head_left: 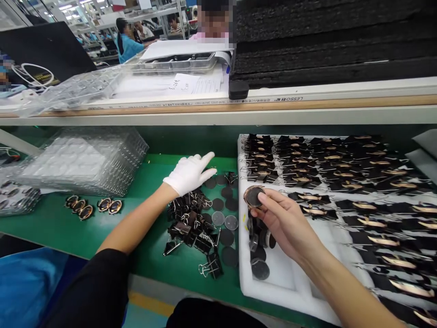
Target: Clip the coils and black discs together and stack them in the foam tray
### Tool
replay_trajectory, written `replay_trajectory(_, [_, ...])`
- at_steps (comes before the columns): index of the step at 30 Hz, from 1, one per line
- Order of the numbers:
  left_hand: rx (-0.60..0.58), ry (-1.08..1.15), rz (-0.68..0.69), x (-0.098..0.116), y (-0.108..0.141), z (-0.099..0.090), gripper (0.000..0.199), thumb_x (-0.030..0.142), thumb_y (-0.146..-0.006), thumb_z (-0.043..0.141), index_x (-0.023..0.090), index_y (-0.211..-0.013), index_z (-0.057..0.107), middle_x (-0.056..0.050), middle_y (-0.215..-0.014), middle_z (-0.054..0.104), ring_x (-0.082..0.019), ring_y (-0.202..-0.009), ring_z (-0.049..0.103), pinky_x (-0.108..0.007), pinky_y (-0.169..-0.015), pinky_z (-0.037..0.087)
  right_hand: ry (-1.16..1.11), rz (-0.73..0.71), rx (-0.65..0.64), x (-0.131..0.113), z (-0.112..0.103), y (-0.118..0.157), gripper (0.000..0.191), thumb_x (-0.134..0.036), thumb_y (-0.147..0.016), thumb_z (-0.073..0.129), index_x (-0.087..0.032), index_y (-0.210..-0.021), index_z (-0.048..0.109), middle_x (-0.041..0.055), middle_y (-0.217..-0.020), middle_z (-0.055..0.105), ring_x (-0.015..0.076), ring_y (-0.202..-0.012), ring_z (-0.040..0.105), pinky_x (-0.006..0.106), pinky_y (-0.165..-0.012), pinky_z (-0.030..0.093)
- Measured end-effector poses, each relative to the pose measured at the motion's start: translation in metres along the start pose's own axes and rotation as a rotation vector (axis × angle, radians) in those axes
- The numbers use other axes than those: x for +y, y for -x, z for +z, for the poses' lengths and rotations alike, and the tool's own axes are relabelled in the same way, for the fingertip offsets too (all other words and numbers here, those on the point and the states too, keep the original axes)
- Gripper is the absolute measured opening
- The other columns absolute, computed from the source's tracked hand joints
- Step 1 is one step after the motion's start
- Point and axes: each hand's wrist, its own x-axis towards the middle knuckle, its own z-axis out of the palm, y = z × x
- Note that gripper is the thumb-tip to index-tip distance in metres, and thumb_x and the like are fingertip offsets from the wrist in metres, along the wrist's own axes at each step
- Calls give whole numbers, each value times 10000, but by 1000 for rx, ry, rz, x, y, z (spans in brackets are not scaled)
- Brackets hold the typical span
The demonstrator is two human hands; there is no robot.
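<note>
Reaching past the stack of clear plastic trays (82,159), over the green tabletop (51,221), with the white-gloved left hand (190,174), spreading thumb and forefinger wide beside the flat, round, dark discs (227,237) and beyond the heap of black binder clips (194,223). Pinching a round dark piece with a gold-coloured rim (253,197) between the thumb and fingers of the bare right hand (285,221), holding it over the left side of the white foam tray (243,280).

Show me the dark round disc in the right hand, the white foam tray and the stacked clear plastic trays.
Dark round disc (253,197): head view, flat face.
White foam tray (244,264): head view, left rim.
Stacked clear plastic trays (78,159): head view, top surface.
</note>
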Motion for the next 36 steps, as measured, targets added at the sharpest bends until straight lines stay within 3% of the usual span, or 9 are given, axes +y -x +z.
replay_trajectory(3, [-68, 37, 110, -7, -7, 14, 394, 457, -1033, 485, 248, -1319, 657, -113, -1050, 720, -288, -988, 686, -385, -865, 422, 21, 12, -7, 2, 0, 0, 225, -455, -814, 857, -252, -901, 811, 29, -978, 713, 132, -819, 551, 209, -672, 497])
replay_trajectory(7, [-72, 89, 137, -11, -8, 5, 289, 413, -1006, 547, 200, -888, 703, -42, -861, 724, -217, -851, 686, -346, -827, 415, 80, 11, -45, 2, 0, 1, 241, -478, -828, 841, -258, -923, 816, 32, -992, 732, 129, -812, 569, 213, -689, 497])
replay_trajectory(12, [193, 486, -137, 29, 18, -22, 327, 481, -1008, 517, 204, -859, 606, 11, -740, 681, -144, -678, 622, -273, -659, 423, 287, -90, -146, 1, 2, 3, 246, -493, -881, 779, -279, -989, 833, 82, -1109, 759, 222, -1024, 661, 307, -829, 550])
replay_trajectory(16, [-47, 991, -8, 66, 44, -34, 299, 461, -1010, 492, 214, -884, 603, 40, -759, 707, -92, -617, 615, -223, -616, 448, 429, -237, -154, 3, 2, 5, 179, -427, -882, 782, -305, -997, 846, 82, -1130, 761, 252, -1119, 669, 350, -924, 563])
replay_trajectory(19, [-45, 825, 84, 67, 49, -39, 302, 513, -908, 610, 211, -915, 601, 61, -645, 618, -102, -555, 547, -241, -573, 391, 418, -271, -184, 3, 2, 9, 150, -351, -892, 771, -316, -1020, 840, 55, -987, 759, 192, -857, 709, 285, -729, 590])
replay_trajectory(23, [-1, 496, 122, 53, 44, -41, 487, 650, -724, 734, 224, -893, 571, 92, -553, 466, -104, -495, 394, -260, -523, 260, 434, -301, -297, 0, 0, 12, 145, -258, -904, 749, -323, -1003, 832, 19, -906, 746, 148, -776, 702, 217, -653, 562])
replay_trajectory(29, [-57, 666, 293, 51, 42, -36, 458, 518, -776, 677, 205, -595, 396, 80, -506, 349, -72, -498, 270, -241, -494, 249, 365, -255, -370, -2, 1, 13, 125, -262, -897, 764, -304, -993, 832, 31, -920, 764, 151, -777, 706, 233, -672, 568])
replay_trajectory(33, [-54, 792, 164, 46, 38, -36, 453, 435, -795, 656, 193, -565, 349, 80, -508, 305, -63, -519, 261, -210, -471, 231, 251, -199, -239, -3, 1, 11, 123, -365, -885, 790, -280, -954, 846, 73, -1094, 777, 205, -1031, 702, 286, -854, 586])
replay_trajectory(36, [-97, 870, 79, 40, 34, -38, 419, 406, -821, 643, 185, -571, 389, 76, -519, 332, -59, -525, 297, -198, -467, 237, 122, -66, -29, -6, -2, 8, 203, -453, -853, 820, -282, -959, 842, 63, -1099, 782, 194, -991, 704, 294, -833, 604])
